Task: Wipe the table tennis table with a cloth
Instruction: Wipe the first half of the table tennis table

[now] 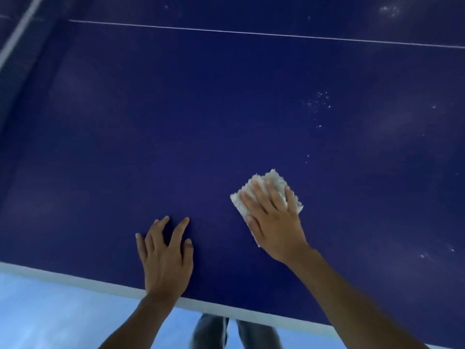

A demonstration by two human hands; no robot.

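The cloth [276, 177] is a small folded whitish pad lying flat on the table [151, 122], a fair way in from the near edge [75, 279] and off to the right. The right hand [274, 222] sits flat on top of it, fingers [270, 195] straight and a little fanned out, pressing down instead of gripping. My guess is that's so the whole pad stays in contact with the surface while it slides.

The left hand [164, 255] is closer to the edge, just inside it. Its palm is down on bare blue, its fingers are spread wide and it holds nothing. Looks like a brace so the person can lean in and reach further.

Farther from the edge than the cloth, still to the right, there's a patch of white specks [318, 104], with a few more scattered out to the right. I'd say those are next and there's plenty of table left to do. Way beyond that runs a thin white line [251, 33]. On the person's side of the edge you can see pale blue floor [50, 311] and jeans [219, 331].
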